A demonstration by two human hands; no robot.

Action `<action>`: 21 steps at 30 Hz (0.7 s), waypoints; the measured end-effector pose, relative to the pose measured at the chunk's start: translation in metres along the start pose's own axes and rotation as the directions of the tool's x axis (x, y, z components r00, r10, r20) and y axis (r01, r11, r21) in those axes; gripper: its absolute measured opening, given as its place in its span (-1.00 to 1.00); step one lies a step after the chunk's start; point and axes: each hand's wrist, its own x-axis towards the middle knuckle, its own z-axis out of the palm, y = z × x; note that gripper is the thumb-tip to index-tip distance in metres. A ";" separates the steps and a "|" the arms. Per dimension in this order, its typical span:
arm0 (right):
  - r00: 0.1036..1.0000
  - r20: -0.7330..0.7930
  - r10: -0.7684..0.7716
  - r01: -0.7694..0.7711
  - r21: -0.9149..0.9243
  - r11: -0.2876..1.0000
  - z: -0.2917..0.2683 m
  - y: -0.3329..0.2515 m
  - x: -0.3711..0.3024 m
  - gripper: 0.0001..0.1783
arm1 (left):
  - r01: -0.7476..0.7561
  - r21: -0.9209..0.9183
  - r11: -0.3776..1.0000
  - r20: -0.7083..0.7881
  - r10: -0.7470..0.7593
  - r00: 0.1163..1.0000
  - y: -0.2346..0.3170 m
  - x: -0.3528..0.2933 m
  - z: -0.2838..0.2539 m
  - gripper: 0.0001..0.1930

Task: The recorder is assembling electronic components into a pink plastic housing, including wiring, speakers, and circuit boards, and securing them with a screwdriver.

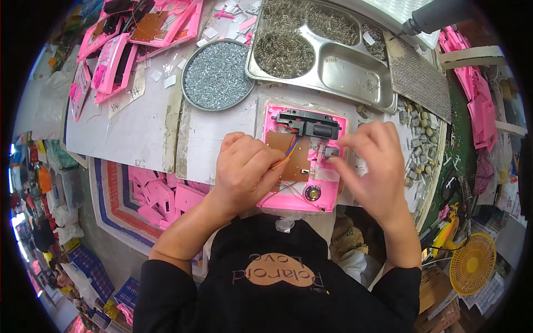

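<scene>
The flat pink plastic toy housing point(300, 161) lay open on the desk point(144, 127), long axis running away from the person. The left hand point(244, 169) pressed flat on its brown circuit board point(290, 158), holding nothing; the right hand point(372, 166) pinched a small grey motor point(331, 152) at its right side.

The pink housing point(300, 197) under the hands is smooth, slightly glossy moulded plastic, carrying a matt brown circuit board point(291, 158), a black plastic block point(311, 125), thin plastic-coated wires point(286, 155) and a small shiny metal disc point(312, 193). Behind it, the compartment tray point(327, 83) is brushed, reflective steel heaped with dull grey metal bits, and the round pan point(218, 75) holds bright metal screws. The bench point(139, 133) is covered in matt, scuffed whitish sheet; the mesh panel point(417, 77) looks like rough woven metal.
</scene>
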 end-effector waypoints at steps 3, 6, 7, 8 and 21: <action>0.979 -0.083 -0.188 0.190 0.014 0.982 0.024 -0.011 0.017 -0.74 | -0.032 0.001 0.999 -0.017 0.032 0.999 -0.001 0.003 0.000 -0.81; 0.948 -0.079 -0.309 0.307 -0.037 0.951 0.042 -0.011 0.029 -0.78 | -0.066 0.015 0.998 -0.008 0.066 0.998 -0.005 0.004 -0.001 -0.81; 0.941 -0.084 -0.329 0.326 -0.050 0.944 0.043 -0.010 0.030 -0.77 | -0.074 0.019 0.997 0.006 0.073 0.997 -0.006 0.005 -0.003 -0.80; 0.933 -0.089 -0.348 0.344 -0.064 0.937 0.044 -0.006 0.029 -0.76 | -0.081 0.021 0.996 0.019 0.081 0.997 -0.007 0.006 -0.005 -0.80; 0.906 -0.187 -0.379 0.379 -0.037 0.925 0.049 0.006 0.022 -0.69 | -0.060 0.051 0.997 -0.002 0.060 0.998 -0.013 0.003 -0.013 -0.79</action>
